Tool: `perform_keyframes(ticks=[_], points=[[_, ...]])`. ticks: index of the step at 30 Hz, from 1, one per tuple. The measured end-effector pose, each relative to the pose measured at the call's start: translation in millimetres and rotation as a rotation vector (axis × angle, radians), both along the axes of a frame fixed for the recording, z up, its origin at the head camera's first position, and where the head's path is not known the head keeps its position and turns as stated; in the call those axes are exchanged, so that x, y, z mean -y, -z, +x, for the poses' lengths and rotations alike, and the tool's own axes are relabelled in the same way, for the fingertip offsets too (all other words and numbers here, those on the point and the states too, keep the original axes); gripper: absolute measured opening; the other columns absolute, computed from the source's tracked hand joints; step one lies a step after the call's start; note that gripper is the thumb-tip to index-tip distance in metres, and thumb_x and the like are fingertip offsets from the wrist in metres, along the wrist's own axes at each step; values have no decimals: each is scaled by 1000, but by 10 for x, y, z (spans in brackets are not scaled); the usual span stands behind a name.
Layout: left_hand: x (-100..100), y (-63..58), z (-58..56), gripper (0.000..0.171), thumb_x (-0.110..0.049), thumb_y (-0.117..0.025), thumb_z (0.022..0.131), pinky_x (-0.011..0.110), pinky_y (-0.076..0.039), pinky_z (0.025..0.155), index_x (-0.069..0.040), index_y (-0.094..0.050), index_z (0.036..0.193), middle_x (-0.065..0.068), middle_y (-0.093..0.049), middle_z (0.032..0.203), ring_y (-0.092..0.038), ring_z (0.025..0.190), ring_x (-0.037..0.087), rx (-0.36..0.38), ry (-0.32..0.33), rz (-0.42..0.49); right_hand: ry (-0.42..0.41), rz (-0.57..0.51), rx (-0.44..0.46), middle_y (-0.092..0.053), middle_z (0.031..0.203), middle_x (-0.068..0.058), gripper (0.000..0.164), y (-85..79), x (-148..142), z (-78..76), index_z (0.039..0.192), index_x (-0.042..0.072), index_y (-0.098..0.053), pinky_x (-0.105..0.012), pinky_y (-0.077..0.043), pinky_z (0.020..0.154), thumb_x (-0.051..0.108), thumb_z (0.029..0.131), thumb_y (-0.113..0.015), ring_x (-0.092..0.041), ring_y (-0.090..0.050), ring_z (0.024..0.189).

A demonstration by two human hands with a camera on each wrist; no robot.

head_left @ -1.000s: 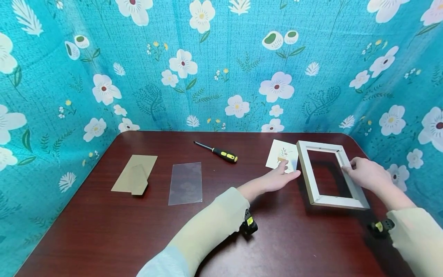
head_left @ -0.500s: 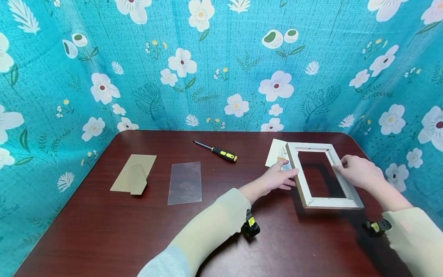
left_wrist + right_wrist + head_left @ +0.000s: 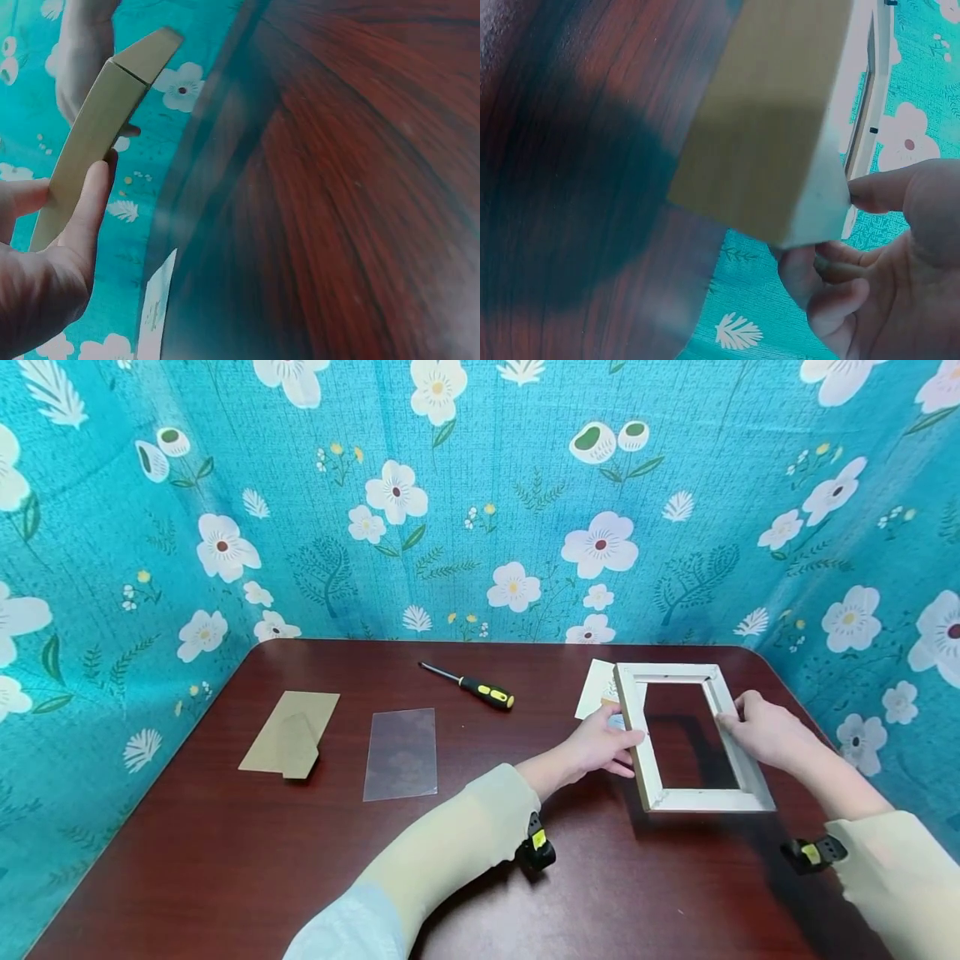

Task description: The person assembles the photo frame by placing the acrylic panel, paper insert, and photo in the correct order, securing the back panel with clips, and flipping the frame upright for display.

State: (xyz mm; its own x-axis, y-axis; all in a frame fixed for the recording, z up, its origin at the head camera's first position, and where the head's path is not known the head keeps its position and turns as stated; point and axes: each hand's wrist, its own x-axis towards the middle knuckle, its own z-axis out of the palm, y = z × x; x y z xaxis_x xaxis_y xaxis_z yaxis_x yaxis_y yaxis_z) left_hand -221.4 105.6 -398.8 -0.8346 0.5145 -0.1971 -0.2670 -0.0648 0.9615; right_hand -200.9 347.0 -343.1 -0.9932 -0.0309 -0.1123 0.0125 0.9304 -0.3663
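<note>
A white, empty picture frame (image 3: pixel 697 800) is held tilted above the right part of the table, between both hands. My left hand (image 3: pixel 596 745) pinches its left bar; in the left wrist view the thumb and fingers lie on opposite sides of the pale wooden edge (image 3: pixel 97 135). On the far bar, my right hand (image 3: pixel 772 731) grips with its thumb on the inner side and its fingers curled underneath, as the right wrist view shows. Behind the frame's left bar lies a white printed card (image 3: pixel 595 687), partly covered by the frame and the left hand.
A screwdriver (image 3: pixel 486 692) with a black and yellow handle lies at the back middle. Left of centre is a clear plastic sheet (image 3: pixel 401 754). Farther left lies a brown backing board (image 3: pixel 288 735) with a stand flap. A flowered cloth (image 3: pixel 480 502) hangs behind the dark table (image 3: pixel 262 860).
The picture frame has shifted left in the right hand, partly covering the card. My left hand, first apart from the frame, has taken hold of its left bar.
</note>
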Motion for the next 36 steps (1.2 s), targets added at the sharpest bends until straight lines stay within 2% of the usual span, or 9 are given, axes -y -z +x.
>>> perform_keyframes(ticks=[4,8,14,21,25,30,36], points=[[33,16,24,39,-1,-58,95,42,-57,61,-8,-42,130,9,-61,83,-58,57,20,-8,3,-9,-11,-27,-2,-55,90,-30,49,16,0,-12,115,-19,-38,-44,-52,62,26,99,-53,-33,-58,75],[77,31,49,48,-2,-58,95,42,-57,61,-7,-37,138,9,-61,89,-57,59,19,-5,-3,-31,-55,-84,18,-56,96,-32,53,37,-12,-21,124,-20,-35,-45,-52,64,28,103,-45,-35,-58,79],[218,-8,73,59,-5,-59,96,40,-57,61,-5,-29,146,11,-62,95,-58,63,19,-37,3,-66,-126,-258,50,-54,78,-11,44,73,15,-17,131,-16,-34,-41,-49,51,22,107,-33,-27,-54,60],[502,-93,75,59,-10,-56,99,36,-55,53,-7,-26,149,9,-64,89,-60,58,18,-88,64,-146,-146,-427,105,-51,73,-11,50,98,177,-13,140,-14,-25,-42,-52,52,21,107,-36,-24,-56,60],[675,-117,59,60,-13,-54,100,35,-54,51,-7,-23,151,9,-63,87,-61,57,18,-112,86,-195,-169,-469,119,-50,71,-9,52,118,308,-21,145,-12,-19,-43,-52,53,20,107,-36,-23,-54,60],[852,-73,49,65,-12,-54,100,33,-54,49,-5,-17,153,8,-63,88,-61,58,20,-125,85,-228,-184,-490,117,-49,69,-10,57,142,489,-27,150,-9,-11,-43,-51,53,18,107,-38,-26,-51,61],[1099,20,81,72,-10,-50,101,32,-53,49,-7,-3,155,10,-65,89,-62,55,17,-143,107,-251,-210,-525,102,-47,65,-11,58,192,705,-32,149,-10,-12,-44,-51,51,13,105,-42,-26,-50,55]])
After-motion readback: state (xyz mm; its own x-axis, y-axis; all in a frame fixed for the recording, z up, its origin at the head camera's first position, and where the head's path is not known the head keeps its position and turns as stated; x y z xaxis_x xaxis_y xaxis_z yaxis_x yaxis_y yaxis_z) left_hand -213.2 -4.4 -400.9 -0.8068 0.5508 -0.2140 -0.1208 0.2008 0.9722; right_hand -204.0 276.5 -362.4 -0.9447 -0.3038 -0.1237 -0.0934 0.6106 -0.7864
